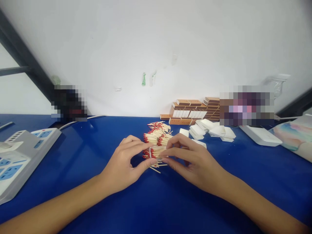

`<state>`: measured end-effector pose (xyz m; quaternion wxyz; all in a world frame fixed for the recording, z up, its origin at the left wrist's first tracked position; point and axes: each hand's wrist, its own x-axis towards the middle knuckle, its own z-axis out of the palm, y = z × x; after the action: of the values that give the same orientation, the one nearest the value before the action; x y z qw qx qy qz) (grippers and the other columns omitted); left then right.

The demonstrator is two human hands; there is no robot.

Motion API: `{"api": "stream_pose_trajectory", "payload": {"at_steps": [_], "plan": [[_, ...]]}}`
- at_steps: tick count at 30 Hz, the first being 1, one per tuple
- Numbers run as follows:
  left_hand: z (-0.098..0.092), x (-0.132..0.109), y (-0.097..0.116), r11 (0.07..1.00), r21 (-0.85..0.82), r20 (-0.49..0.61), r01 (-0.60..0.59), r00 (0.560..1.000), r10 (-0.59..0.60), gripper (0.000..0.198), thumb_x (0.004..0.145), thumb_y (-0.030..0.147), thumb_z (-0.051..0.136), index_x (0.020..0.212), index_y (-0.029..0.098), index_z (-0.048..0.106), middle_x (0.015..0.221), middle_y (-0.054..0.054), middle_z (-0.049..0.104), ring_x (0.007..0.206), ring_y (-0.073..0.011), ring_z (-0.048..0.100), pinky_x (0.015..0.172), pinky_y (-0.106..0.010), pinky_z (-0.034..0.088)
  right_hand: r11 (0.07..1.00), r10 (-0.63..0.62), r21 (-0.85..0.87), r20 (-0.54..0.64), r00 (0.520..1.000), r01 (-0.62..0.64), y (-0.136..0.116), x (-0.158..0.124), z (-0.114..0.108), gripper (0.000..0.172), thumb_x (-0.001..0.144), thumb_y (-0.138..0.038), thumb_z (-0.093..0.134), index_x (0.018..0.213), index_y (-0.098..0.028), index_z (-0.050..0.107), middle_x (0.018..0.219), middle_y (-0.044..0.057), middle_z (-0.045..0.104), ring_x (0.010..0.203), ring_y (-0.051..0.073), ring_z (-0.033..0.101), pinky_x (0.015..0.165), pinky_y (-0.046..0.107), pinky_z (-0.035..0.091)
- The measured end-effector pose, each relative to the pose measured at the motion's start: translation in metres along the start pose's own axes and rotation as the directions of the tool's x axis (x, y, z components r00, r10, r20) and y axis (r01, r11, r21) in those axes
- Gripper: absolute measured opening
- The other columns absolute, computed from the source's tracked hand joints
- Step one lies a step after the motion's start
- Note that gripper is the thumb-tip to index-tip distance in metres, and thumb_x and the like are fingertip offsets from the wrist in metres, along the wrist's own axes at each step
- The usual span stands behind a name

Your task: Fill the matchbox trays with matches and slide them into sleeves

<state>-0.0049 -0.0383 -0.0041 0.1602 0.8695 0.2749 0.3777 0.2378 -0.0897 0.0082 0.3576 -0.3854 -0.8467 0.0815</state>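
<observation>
A small white matchbox tray [150, 152] with red-tipped matches in it sits just in front of a heap of loose matches. My left hand [128, 159] grips its left end, thumb at the near side and index finger at the far side. At the right end, my right hand [192, 159] is closed, with its thumb and fingertips on the tray and the ends of the matches. Whether it also pinches single matches is hidden. Beyond both hands lies the heap of matches [158, 131], heads mostly to the left. A few stray matches [156, 169] lie on the near side.
Brown matchboxes [180, 121] are stacked against the wall. Several white trays [197, 130] lie in a loose pile to the right. A power strip [31, 156] stands at the left on the blue table [102, 208]. A white flat case [260, 135] is at the far right.
</observation>
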Motion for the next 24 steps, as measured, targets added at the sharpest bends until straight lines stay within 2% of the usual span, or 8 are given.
{"api": "stream_pose_trajectory", "payload": {"at_steps": [7, 12, 18, 24], "plan": [[0.0015, -0.0001, -0.002, 1.0, 0.012, 0.003, -0.029, 1.0, 0.029, 0.035, 0.092, 0.035, 0.076, 0.124, 0.02, 0.072, 0.101, -0.007, 0.075, 0.097, -0.0227, 0.061, 0.087, -0.043, 0.053, 0.999, 0.019, 0.039, 0.05, 0.999, -0.021, -0.0049, -0.0001, -0.0007, 0.018, 0.102, -0.023, 0.059, 0.111, -0.025, 0.074, 0.105, 0.007, 0.057, 0.084, 0.015, 0.06, 0.071, 0.03, 0.054], [0.001, -0.002, -0.0005, 0.999, 0.017, 0.03, -0.046, 0.999, 0.045, 0.037, 0.092, 0.035, 0.076, 0.126, 0.022, 0.07, 0.1, -0.005, 0.075, 0.097, -0.0222, 0.061, 0.089, -0.042, 0.051, 0.998, 0.036, 0.047, 0.026, 0.999, -0.037, -0.0042, 0.0007, -0.0007, 0.02, 0.101, -0.02, 0.058, 0.114, -0.025, 0.073, 0.106, 0.007, 0.058, 0.083, 0.015, 0.06, 0.071, 0.03, 0.054], [0.0011, -0.0033, 0.001, 0.991, 0.027, 0.089, -0.13, 0.988, 0.128, 0.041, 0.092, 0.034, 0.076, 0.129, 0.021, 0.067, 0.107, -0.006, 0.076, 0.102, -0.0224, 0.06, 0.092, -0.041, 0.049, 0.996, 0.082, 0.026, 0.108, 0.991, -0.085, 0.0016, -0.0008, 0.0006, 0.012, 0.101, -0.021, 0.06, 0.099, -0.021, 0.072, 0.103, 0.006, 0.059, 0.085, 0.015, 0.062, 0.076, 0.032, 0.054], [0.0011, -0.0039, -0.0001, 0.991, 0.024, 0.096, -0.13, 0.987, 0.127, 0.041, 0.091, 0.033, 0.077, 0.129, 0.02, 0.067, 0.107, -0.005, 0.075, 0.103, -0.0218, 0.06, 0.092, -0.04, 0.049, 0.995, 0.1, -0.038, 0.147, 0.984, -0.096, 0.0018, -0.0032, 0.0, 0.01, 0.102, -0.023, 0.059, 0.096, -0.019, 0.066, 0.103, 0.006, 0.059, 0.084, 0.016, 0.061, 0.075, 0.032, 0.053]]}}
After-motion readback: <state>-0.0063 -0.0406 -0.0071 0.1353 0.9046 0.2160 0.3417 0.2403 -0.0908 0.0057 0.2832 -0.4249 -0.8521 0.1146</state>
